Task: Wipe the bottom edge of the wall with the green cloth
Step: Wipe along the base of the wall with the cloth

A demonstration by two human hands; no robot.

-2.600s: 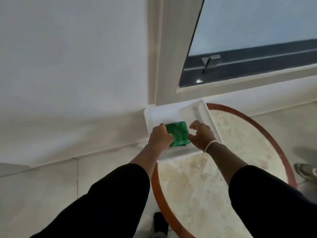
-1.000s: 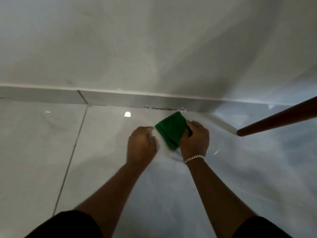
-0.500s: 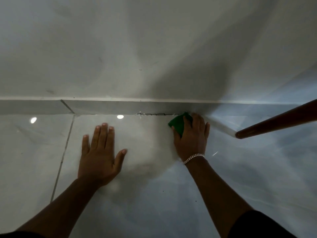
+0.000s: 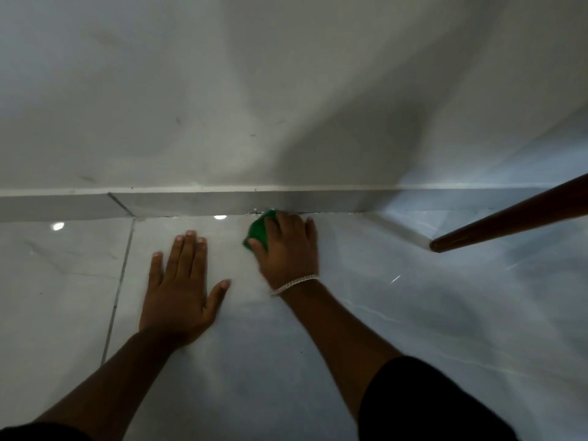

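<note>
The green cloth (image 4: pixel 258 230) lies on the floor against the grey skirting (image 4: pixel 197 202) at the foot of the white wall (image 4: pixel 286 90). My right hand (image 4: pixel 288 249) covers most of it and presses it down, fingertips almost at the skirting; only the cloth's left part shows. My left hand (image 4: pixel 181 288) rests flat on the glossy tile floor (image 4: pixel 413 329), fingers spread, holding nothing, a hand's width left of the cloth.
A brown wooden table leg (image 4: pixel 509 218) slants in from the right edge and meets the floor just right of my right hand. A tile joint (image 4: pixel 119 281) runs toward the wall on the left. A chipped spot marks the skirting's base near the cloth.
My right hand has slid the cloth a little to the left along the skirting. My left hand stays flat on the floor, now closer to the right one.
</note>
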